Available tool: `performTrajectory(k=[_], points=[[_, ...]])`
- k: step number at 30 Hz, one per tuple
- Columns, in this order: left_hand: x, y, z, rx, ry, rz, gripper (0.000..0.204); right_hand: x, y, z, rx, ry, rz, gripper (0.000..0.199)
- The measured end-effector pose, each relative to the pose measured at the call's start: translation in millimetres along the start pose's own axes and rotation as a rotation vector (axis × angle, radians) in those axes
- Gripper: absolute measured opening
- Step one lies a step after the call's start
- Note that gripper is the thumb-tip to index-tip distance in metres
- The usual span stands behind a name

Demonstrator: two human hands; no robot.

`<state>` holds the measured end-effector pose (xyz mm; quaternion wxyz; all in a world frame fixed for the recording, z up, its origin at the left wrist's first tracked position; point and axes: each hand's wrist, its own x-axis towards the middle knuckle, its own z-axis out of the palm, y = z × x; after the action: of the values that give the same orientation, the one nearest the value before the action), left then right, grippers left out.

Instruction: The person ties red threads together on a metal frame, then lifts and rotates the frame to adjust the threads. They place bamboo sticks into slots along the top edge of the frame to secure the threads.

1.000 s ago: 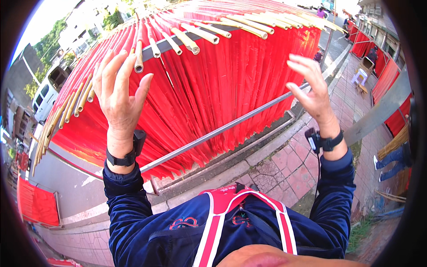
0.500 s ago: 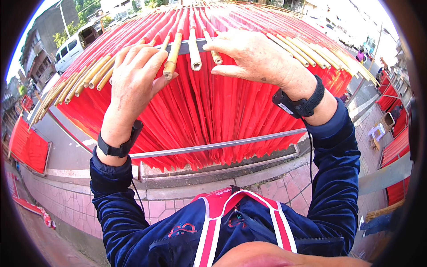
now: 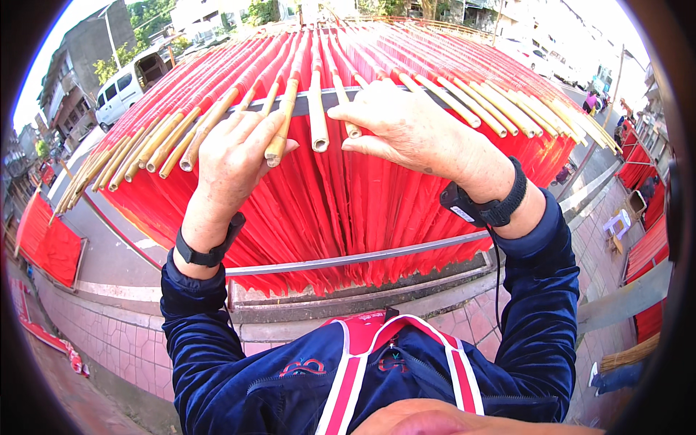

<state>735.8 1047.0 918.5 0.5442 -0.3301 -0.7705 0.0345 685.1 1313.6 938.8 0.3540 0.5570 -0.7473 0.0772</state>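
Long bamboo poles (image 3: pixel 317 119) lie in a fanned row, their bare ends toward me, with red cloth (image 3: pixel 341 210) hanging in folds below them. My left hand (image 3: pixel 233 152) curls over one pole (image 3: pixel 288 109) left of the middle; its thumb shows beyond that pole's underside near the end. My right hand (image 3: pixel 409 130) has thumb and forefinger on either side of a shorter-looking pole end (image 3: pixel 352 130), just right of the middle pole. The right hand's other fingers are hidden behind its back. Both wrists wear black straps.
A metal rail (image 3: pixel 362 255) crosses below the cloth, above a kerb and pink paving (image 3: pixel 138 341). Smaller red cloth racks stand at left (image 3: pixel 52 243) and right (image 3: pixel 645 246). A white van (image 3: pixel 123 94) is parked at far left; a white stool (image 3: pixel 618 223) stands at right.
The view has tilted, so the poles sit lower in the picture. My left hand has shifted right and closed in on its pole. The right hand stays at the same pole end.
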Motion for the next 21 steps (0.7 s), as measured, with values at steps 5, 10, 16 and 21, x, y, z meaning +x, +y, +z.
performTrajectory(k=[5, 10, 16, 21], points=[[-1, 0, 1, -0.023, -0.006, -0.003, 0.04, -2, -3, -5, 0.056, -0.021, 0.088, 0.045], [1, -7, -6, -0.043, -0.113, -0.01, 0.037, 0, -6, -9, -0.003, 0.05, 0.13, 0.044], [-1, -9, -8, 0.1, -0.055, -0.003, 0.032, 0, -4, -12, -0.066, -0.073, 0.105, 0.04], [-11, -10, -9, 0.119, -0.025, -0.003, 0.026, 1, -5, -10, -0.007, -0.043, 0.078, 0.037]])
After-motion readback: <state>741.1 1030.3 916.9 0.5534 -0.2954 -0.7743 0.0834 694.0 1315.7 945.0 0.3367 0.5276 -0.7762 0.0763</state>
